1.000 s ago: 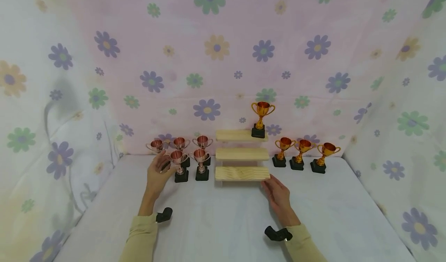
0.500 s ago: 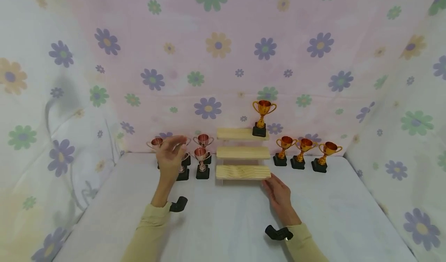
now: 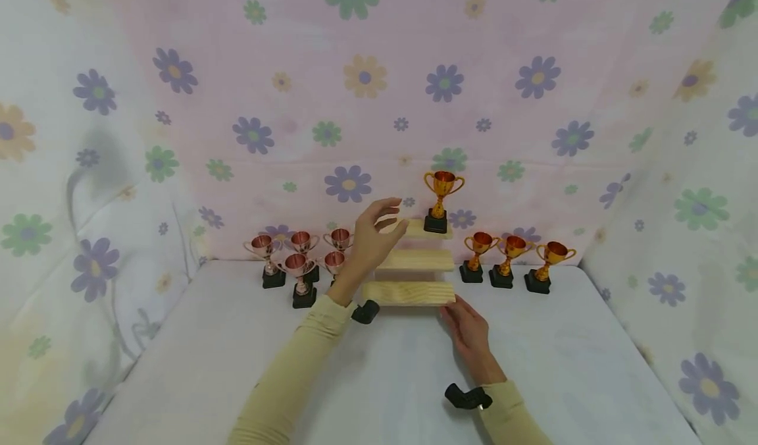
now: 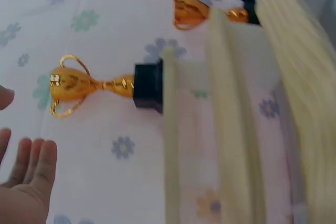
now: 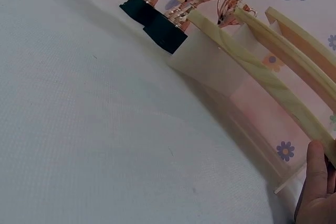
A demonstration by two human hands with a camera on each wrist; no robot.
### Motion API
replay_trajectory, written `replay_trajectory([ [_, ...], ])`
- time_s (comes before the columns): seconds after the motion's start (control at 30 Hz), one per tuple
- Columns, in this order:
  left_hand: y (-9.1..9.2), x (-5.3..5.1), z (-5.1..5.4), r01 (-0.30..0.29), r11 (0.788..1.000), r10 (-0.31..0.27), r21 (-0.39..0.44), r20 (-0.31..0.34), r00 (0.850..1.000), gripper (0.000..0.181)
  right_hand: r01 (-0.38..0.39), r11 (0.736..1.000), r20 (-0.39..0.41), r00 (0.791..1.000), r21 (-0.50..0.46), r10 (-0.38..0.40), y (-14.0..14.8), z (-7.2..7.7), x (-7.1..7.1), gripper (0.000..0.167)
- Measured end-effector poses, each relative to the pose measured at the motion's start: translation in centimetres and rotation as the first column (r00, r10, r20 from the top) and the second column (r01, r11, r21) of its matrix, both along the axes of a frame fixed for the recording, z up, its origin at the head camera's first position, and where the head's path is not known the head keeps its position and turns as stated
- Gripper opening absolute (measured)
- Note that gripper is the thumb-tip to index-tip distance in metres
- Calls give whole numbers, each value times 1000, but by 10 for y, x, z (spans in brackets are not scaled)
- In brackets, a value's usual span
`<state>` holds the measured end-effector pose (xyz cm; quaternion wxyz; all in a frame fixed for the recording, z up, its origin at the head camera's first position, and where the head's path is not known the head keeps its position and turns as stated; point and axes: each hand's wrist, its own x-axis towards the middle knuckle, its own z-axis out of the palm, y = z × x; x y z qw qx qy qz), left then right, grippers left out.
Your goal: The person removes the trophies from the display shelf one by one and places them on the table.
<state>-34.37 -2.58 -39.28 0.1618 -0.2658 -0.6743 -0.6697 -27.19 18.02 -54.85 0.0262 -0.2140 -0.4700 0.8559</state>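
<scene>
A three-tier display stand with pale wooden steps [image 3: 414,292] stands at the middle back of the table. One gold trophy [image 3: 439,198] with a black base is upright at the right end of its top step. My left hand [image 3: 374,239] is empty, raised over the stand's left side, thumb and fingers apart, to the left of that trophy without touching it. My right hand [image 3: 470,332] holds the lowest step's right end, its thumb [image 5: 316,169] along the front edge. Several rose-gold trophies [image 3: 299,266] stand left of the stand, partly behind my left arm.
Right of the stand, three more gold trophies [image 3: 512,249] stand in a row. Flower-print cloth [image 3: 284,135] hangs behind and at both sides of the white table [image 3: 403,379]. A black wrist camera mount [image 3: 468,397] sits on each forearm.
My left hand has moved right and up from the rose-gold trophies to the stand's top step. My right hand stays at the lowest step. The trophies have not moved.
</scene>
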Motion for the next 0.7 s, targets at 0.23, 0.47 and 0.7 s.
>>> replay_trajectory([
  [0.23,39,-26,17,-21,999,25,-41,102,994,63,-3,1000,-5,1000,19,3,-1,-1,1,53],
  [0.47,59,-52,22,-90,986,114,-142,169,979,69,-5,1000,5,1000,11,5,-1,0,2,53],
  [0.7,71,-63,25,-59,984,97,-166,228,969,71,6,1000,1,1000,-9,-6,0,0,1,52],
])
